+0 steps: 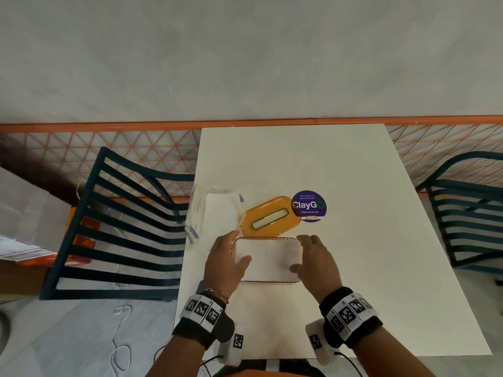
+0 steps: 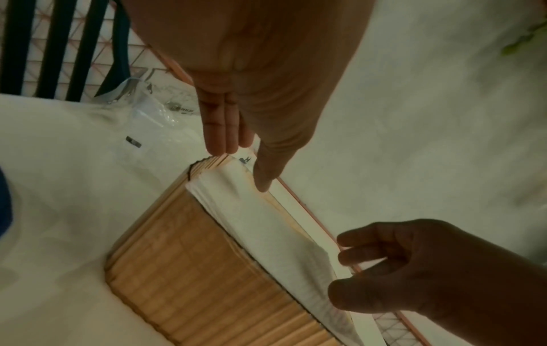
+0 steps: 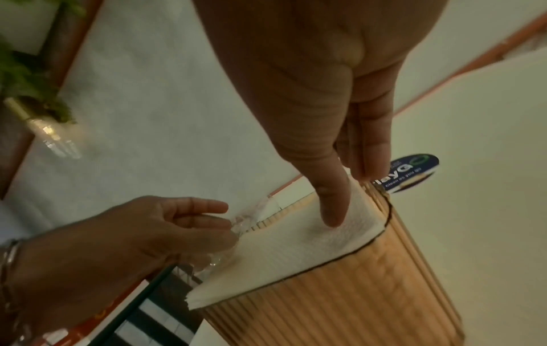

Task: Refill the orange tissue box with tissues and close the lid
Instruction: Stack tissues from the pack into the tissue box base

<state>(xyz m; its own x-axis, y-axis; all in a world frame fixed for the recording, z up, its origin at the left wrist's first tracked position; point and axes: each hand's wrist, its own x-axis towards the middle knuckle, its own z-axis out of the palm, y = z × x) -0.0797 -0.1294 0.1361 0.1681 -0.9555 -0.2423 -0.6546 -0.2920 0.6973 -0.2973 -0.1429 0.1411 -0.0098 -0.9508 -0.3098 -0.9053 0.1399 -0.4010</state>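
Head view shows the orange tissue box (image 1: 268,281) at the near middle of the white table (image 1: 353,268), its top open and filled by a white stack of tissues (image 1: 268,258) that stands slightly proud of the ribbed rim. In the right wrist view one corner of the stack overhangs the ribbed wall at the box's near-left end.

Both hands bracket the box. The left hand (image 1: 224,263) sits at its 9 o'clock end, fingers straight down beside the end wall, thumb laid on the tissues. The right hand (image 1: 315,263) is at the 3 o'clock end, fingers extended down along the wall, thumb pressing on the top sheet. Neither hand curls round anything; both lie flat and relaxed against box and paper.

At 12 o'clock from the box, just beyond it, lies the orange lid (image 1: 270,216), off the box, with its oval slot facing up. At about 1 o'clock is a round purple sticker (image 1: 309,205) reading "ClayGo", with "Clean as you go" beneath; the smaller line above is too small to read surely. At 11 o'clock a clear plastic tissue wrapper (image 1: 215,210) holds more white tissues; its blue print is illegible.
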